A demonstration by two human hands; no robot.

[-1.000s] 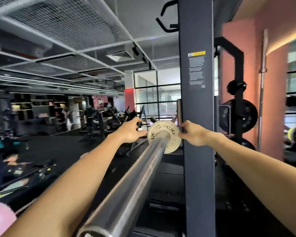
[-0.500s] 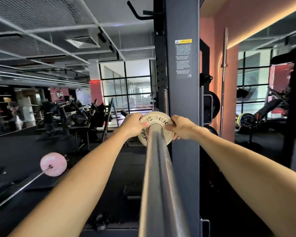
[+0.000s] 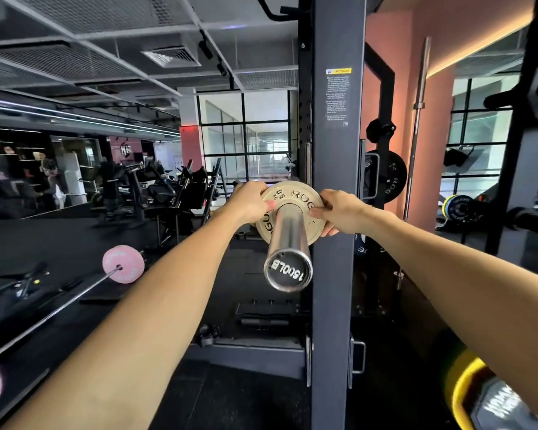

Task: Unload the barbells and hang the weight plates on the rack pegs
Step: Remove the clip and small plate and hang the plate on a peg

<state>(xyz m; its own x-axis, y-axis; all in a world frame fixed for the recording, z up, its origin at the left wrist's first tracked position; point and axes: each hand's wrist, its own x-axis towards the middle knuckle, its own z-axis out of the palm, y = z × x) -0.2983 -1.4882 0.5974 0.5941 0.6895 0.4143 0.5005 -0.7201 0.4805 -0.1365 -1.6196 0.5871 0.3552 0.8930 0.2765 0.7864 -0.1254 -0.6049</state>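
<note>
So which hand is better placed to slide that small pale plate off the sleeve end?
Neither clearly: the left hand and right hand each grip an opposite edge of the small plate on the barbell sleeve. The right is slightly hemmed in by the rack upright, so perhaps the left.

Two hands (image 3: 250, 201) (image 3: 342, 212), two barbells (image 3: 288, 240) (image 3: 59, 305), perhaps six plates (image 3: 292, 198).

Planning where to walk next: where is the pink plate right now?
In the head view, the pink plate is low on the left, on the end of a thin bar near the floor, left of the left forearm.
</note>
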